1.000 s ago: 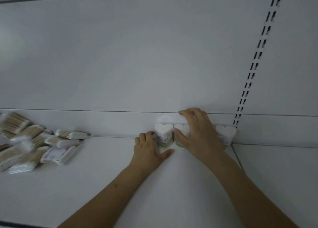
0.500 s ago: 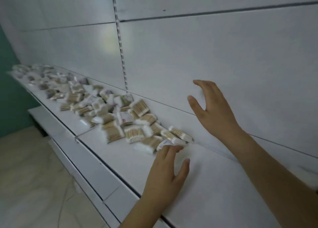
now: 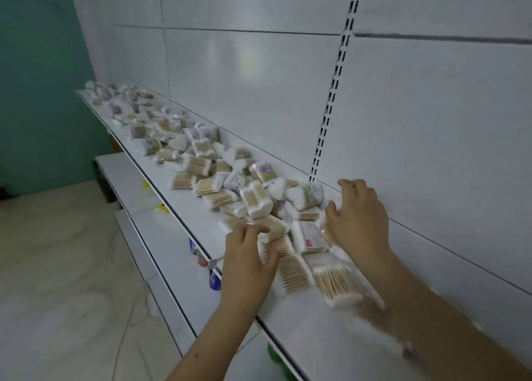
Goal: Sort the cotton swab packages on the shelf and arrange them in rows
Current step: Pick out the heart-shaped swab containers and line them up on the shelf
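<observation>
A: What sits farthest left of the slotted upright point(image 3: 334, 98)?

B: A teal wall point(image 3: 37, 64), then a pale floor point(image 3: 57, 265) below it. The white shelf point(image 3: 302, 323) runs from far left back toward the near right, and a lower shelf point(image 3: 161, 236) juts out beneath it.

A: And the cotton swab packages point(image 3: 201, 161)?

B: A loose heap along the shelf, stretching from far left of the upright to just past its foot. They lie every which way, with no common direction. Flat clear packs show rows of wooden sticks; one wooden-stick pack point(image 3: 293, 268) left of and below the upright's foot has its sticks running roughly across the shelf's depth. A heart-shaped tub point(image 3: 305, 195) right at the upright's foot lies tipped on its side, white swab tips facing the viewer.

A: Any writing?

B: The labels are too blurred to read. One flat labelled pack point(image 3: 309, 236) bears a small red mark; some tubs carry purple and green print.

A: The hands?

B: The left hand point(image 3: 247, 259), below and left of the upright's foot, has its fingers curled onto a pack at the shelf's front edge; I cannot tell if it truly grips it. The right hand point(image 3: 357, 216), just right of the upright's foot, has bent, spread fingers pressing against the heap's edge. A blurred pack point(image 3: 339, 285) lies under its forearm.
</observation>
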Action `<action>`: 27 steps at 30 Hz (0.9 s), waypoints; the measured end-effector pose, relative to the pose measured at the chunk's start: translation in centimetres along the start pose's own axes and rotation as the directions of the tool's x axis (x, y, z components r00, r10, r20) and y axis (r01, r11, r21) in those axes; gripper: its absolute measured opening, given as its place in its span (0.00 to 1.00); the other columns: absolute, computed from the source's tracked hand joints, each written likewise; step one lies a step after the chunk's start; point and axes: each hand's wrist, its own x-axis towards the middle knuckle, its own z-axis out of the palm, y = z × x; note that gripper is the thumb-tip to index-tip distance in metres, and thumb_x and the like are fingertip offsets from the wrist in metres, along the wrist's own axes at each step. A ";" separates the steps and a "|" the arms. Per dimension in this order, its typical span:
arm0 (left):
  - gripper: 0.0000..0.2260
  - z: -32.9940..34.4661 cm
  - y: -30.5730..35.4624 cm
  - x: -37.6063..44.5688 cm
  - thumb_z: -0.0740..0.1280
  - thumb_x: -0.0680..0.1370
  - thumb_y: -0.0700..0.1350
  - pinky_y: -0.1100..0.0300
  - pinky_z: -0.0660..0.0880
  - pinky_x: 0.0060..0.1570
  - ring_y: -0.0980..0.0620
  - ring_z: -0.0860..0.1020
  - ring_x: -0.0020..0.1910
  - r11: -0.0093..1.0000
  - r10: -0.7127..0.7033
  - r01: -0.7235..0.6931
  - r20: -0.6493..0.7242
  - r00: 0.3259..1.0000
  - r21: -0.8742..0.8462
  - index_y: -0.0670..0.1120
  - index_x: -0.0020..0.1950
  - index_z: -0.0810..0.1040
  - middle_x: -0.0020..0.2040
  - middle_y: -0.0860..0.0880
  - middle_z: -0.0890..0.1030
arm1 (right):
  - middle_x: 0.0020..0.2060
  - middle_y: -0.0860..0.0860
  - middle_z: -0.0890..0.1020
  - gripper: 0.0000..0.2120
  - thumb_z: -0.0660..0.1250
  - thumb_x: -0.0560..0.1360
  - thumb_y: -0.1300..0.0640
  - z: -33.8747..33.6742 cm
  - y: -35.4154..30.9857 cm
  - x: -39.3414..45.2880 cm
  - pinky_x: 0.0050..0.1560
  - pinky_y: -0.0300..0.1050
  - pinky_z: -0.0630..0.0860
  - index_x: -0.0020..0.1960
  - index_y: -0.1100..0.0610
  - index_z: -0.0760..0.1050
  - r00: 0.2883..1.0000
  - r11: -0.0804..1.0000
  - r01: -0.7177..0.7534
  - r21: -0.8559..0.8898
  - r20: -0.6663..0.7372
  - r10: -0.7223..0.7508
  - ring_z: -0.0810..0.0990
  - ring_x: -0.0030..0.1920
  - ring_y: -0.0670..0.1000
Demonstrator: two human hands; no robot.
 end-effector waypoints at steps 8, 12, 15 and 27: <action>0.32 1.8 -4.7 10.3 0.70 0.75 0.54 0.47 0.63 0.71 0.43 0.61 0.72 0.998 0.001 -0.007 0.097 0.995 0.058 0.46 0.75 0.64 0.71 0.43 0.65 | 0.51 0.62 0.73 0.23 0.73 0.65 0.53 4.6 -1.3 -0.6 0.45 0.53 0.76 0.54 0.66 0.73 0.976 0.967 -0.180 -0.180 0.094 0.199 0.72 0.48 0.60; 0.39 3.3 -6.6 11.8 0.64 0.76 0.62 0.49 0.60 0.72 0.46 0.61 0.74 0.995 0.002 -0.021 0.201 0.980 0.092 0.49 0.80 0.51 0.74 0.45 0.64 | 0.49 0.61 0.73 0.20 0.74 0.66 0.54 5.2 -1.1 -1.0 0.45 0.52 0.75 0.51 0.63 0.73 0.987 0.974 -0.154 -0.169 0.019 0.159 0.73 0.47 0.60; 0.39 3.6 -7.0 11.5 0.65 0.75 0.65 0.52 0.65 0.68 0.47 0.65 0.70 0.998 0.030 -0.037 0.122 0.992 0.056 0.49 0.79 0.55 0.71 0.47 0.67 | 0.48 0.62 0.74 0.23 0.76 0.64 0.54 5.7 -0.9 -1.4 0.43 0.51 0.75 0.53 0.64 0.73 0.983 0.972 -0.184 -0.144 -0.019 0.183 0.73 0.46 0.61; 0.37 2.1 -6.4 11.3 0.64 0.73 0.67 0.52 0.66 0.66 0.51 0.65 0.65 0.984 0.170 -0.168 0.038 0.985 -0.054 0.51 0.77 0.62 0.64 0.50 0.69 | 0.51 0.48 0.72 0.23 0.76 0.69 0.47 0.9 -0.6 -1.0 0.45 0.43 0.72 0.57 0.54 0.71 0.936 0.872 -0.301 0.385 -0.053 0.347 0.72 0.47 0.45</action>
